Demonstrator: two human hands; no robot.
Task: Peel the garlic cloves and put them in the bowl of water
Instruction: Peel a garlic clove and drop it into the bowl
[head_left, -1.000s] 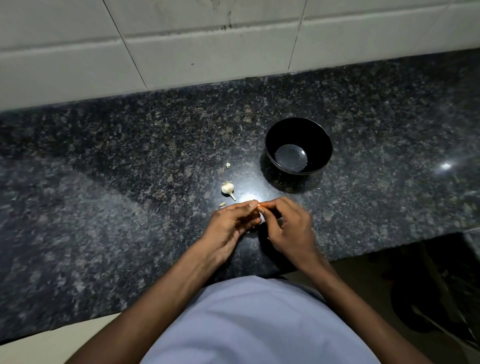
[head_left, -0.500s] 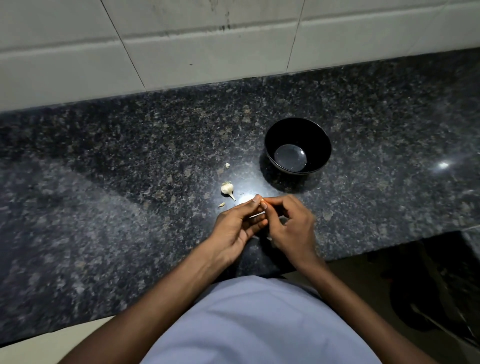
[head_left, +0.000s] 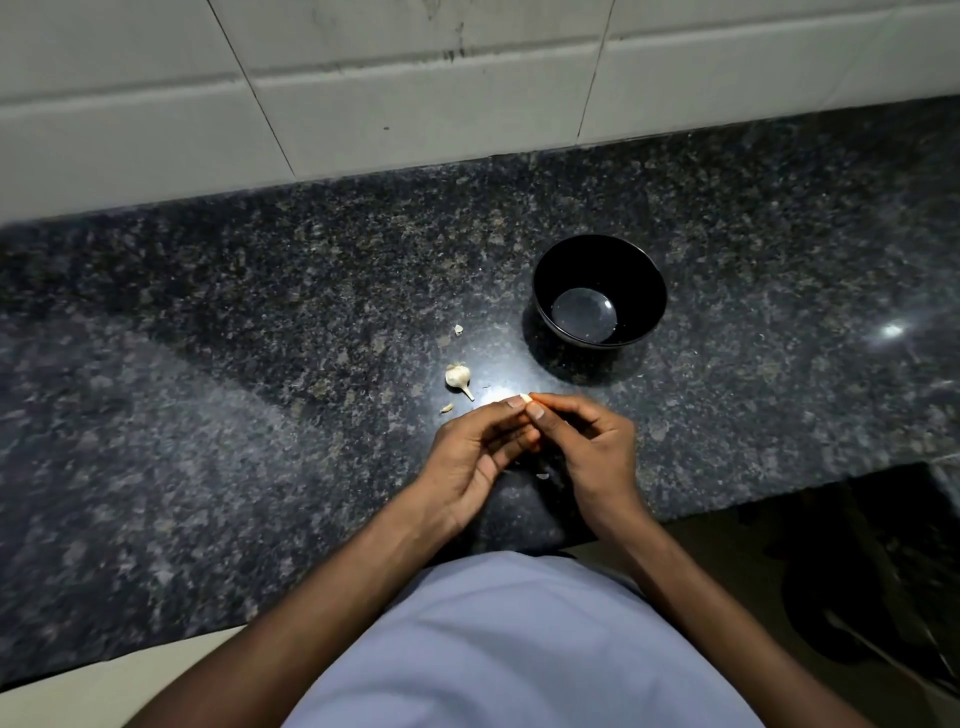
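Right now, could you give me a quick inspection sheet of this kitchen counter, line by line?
Surface: dark speckled stone counter, glossy, with light glare.
Job's things: black bowl upright with a little water, no cloves seen in it; garlic piece with a stem lying left of the bowl; one garlic clove pinched between both hands.
Clutter: small peel scraps on the counter near the garlic.
Fingers: left hand and right hand meet at the clove, fingertips working on it.
Cables: nothing seen.
Surroundings: pale tiled wall behind; dim floor at lower right.
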